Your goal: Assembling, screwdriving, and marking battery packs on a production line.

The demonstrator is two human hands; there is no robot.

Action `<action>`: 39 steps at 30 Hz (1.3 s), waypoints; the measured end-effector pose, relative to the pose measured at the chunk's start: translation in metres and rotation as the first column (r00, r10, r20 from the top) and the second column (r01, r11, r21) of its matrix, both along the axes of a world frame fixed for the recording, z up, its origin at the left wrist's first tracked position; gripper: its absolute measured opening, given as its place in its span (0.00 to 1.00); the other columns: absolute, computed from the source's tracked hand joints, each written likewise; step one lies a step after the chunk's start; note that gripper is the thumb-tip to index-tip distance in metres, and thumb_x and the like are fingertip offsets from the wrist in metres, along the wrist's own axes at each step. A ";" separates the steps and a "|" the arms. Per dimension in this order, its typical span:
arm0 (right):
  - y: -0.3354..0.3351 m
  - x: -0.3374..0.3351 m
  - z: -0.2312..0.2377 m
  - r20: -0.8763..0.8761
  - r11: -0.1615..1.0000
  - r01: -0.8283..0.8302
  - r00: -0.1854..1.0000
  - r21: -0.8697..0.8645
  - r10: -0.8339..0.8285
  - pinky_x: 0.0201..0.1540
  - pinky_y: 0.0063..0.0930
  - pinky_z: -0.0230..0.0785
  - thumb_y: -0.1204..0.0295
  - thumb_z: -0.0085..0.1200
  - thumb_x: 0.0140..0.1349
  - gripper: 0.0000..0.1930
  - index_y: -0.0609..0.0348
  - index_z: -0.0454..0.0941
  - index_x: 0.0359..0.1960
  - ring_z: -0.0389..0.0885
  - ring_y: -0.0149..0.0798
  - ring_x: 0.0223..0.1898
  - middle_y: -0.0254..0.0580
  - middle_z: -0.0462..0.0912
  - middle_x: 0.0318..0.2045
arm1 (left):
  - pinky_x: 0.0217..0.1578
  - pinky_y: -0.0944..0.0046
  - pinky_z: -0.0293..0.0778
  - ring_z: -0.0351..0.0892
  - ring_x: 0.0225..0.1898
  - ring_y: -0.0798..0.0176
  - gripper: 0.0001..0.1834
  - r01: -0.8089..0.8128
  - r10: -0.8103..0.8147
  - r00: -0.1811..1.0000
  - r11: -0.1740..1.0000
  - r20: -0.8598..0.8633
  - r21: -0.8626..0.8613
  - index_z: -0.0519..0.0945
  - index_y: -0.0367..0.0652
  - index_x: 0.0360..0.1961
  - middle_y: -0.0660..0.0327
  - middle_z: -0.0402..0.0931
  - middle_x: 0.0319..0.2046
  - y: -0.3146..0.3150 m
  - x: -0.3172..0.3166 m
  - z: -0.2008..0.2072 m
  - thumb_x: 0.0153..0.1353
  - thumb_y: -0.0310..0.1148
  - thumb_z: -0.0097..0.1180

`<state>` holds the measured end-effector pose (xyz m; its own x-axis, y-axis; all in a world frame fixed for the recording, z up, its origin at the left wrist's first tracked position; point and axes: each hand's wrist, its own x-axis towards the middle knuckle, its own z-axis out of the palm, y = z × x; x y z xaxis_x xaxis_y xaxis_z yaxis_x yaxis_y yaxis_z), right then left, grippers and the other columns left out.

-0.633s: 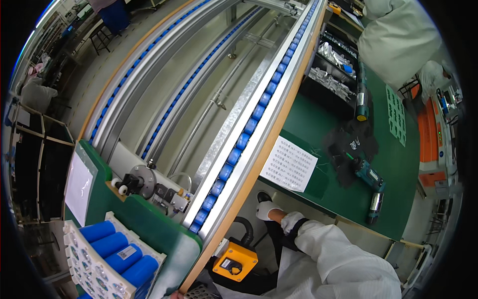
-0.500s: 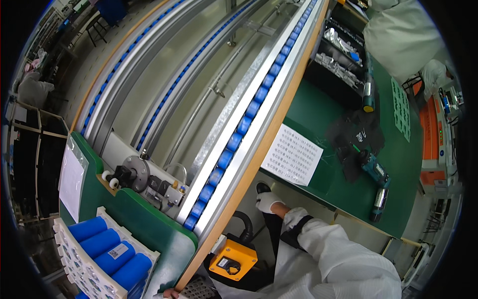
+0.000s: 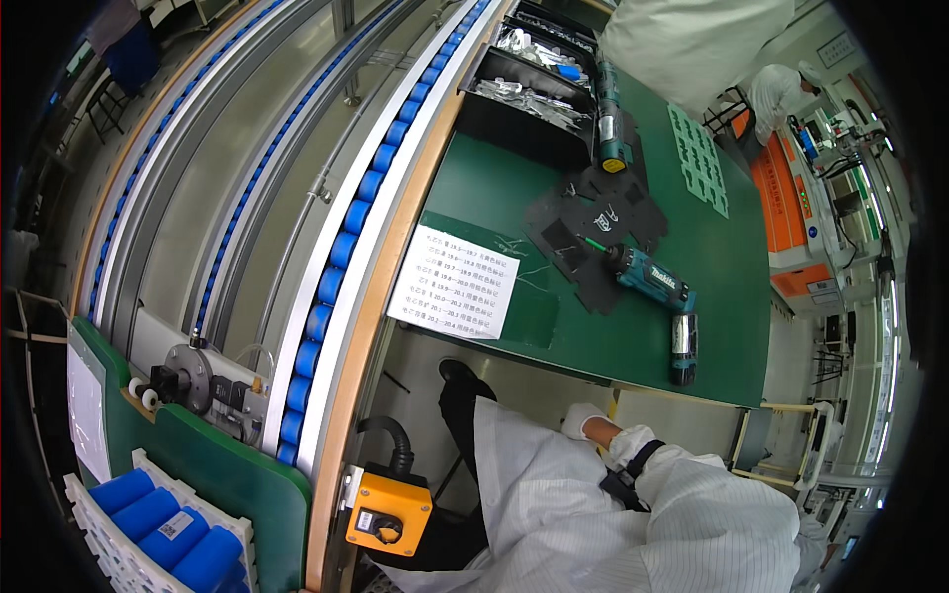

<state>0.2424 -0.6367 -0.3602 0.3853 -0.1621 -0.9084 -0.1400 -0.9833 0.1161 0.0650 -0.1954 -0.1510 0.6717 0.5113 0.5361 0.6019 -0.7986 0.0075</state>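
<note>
My right hand (image 3: 585, 420), in a white glove, hangs just off the front edge of the green-topped table (image 3: 583, 356). Its forearm wears a white sleeve with a black strap. The fingers are too small and turned away to make out, and nothing shows in them. My left hand is out of the picture. On the table, a teal cordless screwdriver (image 3: 647, 277) with a green bit lies partly on black sheets (image 3: 554, 222). A printed white sheet (image 3: 455, 287) lies near the table's left edge.
A roller conveyor (image 3: 331, 257) runs along the left. Blue cylindrical cells (image 3: 163, 534) sit in a white plastic holder (image 3: 84, 504) at lower left. An orange switch box (image 3: 390, 509) hangs by the conveyor. Black bins (image 3: 499, 128) and another screwdriver (image 3: 610, 128) are farther back; a person (image 3: 776, 99) is far right.
The view has swung to the right, so the table and conveyor appear farther left. Fingers seen at the lower edge by the holder have left the picture. My right hand stays below the table edge.
</note>
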 end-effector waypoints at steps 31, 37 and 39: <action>-0.198 -0.247 -0.055 -0.158 0.985 0.173 0.972 -0.028 -0.175 0.60 0.35 0.63 0.43 0.46 0.61 0.31 0.45 0.71 0.62 0.72 0.46 0.59 0.43 0.75 0.60 | 0.38 0.50 0.73 0.77 0.32 0.49 0.12 -0.435 0.434 0.867 0.423 -0.245 -0.795 0.80 0.37 0.31 0.46 0.78 0.31 -0.144 -0.128 -0.131 0.61 0.38 0.58; -0.342 -0.348 -0.133 0.329 0.780 -0.623 0.751 0.067 0.572 0.65 0.35 0.58 0.41 0.41 0.65 0.32 0.42 0.67 0.66 0.67 0.45 0.64 0.41 0.71 0.64 | 0.35 0.51 0.73 0.77 0.30 0.50 0.12 -0.519 0.485 0.796 0.236 -0.363 -0.822 0.79 0.38 0.29 0.48 0.78 0.29 -0.124 -0.141 -0.140 0.60 0.37 0.59; -0.304 -0.280 -0.072 -0.088 0.999 -0.008 0.996 -0.048 0.004 0.64 0.35 0.59 0.41 0.40 0.65 0.32 0.43 0.68 0.65 0.68 0.46 0.64 0.42 0.71 0.64 | 0.34 0.51 0.73 0.77 0.29 0.51 0.12 -0.520 0.473 0.814 0.334 -0.338 -0.786 0.78 0.39 0.28 0.49 0.78 0.28 -0.136 -0.147 -0.138 0.59 0.37 0.59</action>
